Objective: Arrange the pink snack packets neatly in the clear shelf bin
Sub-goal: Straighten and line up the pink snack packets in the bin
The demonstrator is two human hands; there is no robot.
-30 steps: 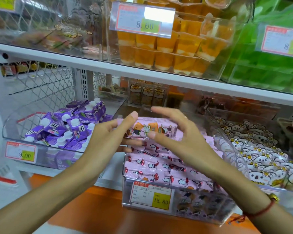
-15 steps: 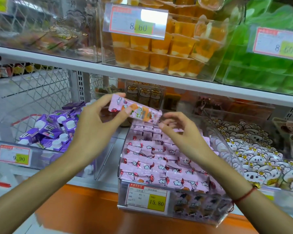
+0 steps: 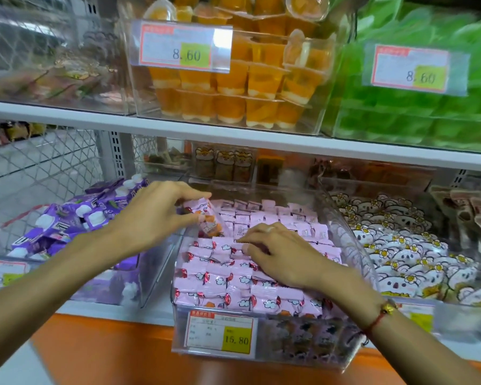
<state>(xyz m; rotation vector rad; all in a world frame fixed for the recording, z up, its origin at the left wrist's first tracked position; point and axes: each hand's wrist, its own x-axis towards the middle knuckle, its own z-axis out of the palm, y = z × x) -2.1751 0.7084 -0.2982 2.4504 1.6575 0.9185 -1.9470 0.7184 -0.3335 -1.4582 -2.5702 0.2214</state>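
A shop shelf unit with white shelf boards (image 3: 233, 137) fills the view, its lower edge trimmed in orange, and clear bins stand side by side on two levels. On the lower level, straight ahead, sits the clear shelf bin (image 3: 353, 245) with a price tag (image 3: 220, 334) reading 16.80 on its front wall; it is filled with pink snack packets (image 3: 220, 276) lying in rows, the nearer ones showing cloud prints, the farther ones showing pale backs. The left hand (image 3: 153, 218) reaches over the bin's left wall and pinches one pink packet (image 3: 206, 218) between thumb and fingertips, holding it tilted above the left rear part of the pile. The right hand (image 3: 283, 257), with a red cord bracelet (image 3: 378, 318) at the wrist, lies palm down on the packets in the middle of the bin, its fingers bent and their tips pressing on the top layer; whether they grip a packet cannot be told. To the left a bin holds purple pouches (image 3: 67, 218) with white caps, to the right a bin holds white koala-print packets (image 3: 400, 245). On the upper shelf stand orange jelly cups (image 3: 233, 87) behind an 8.60 tag, with green packs (image 3: 428, 115) beside them.
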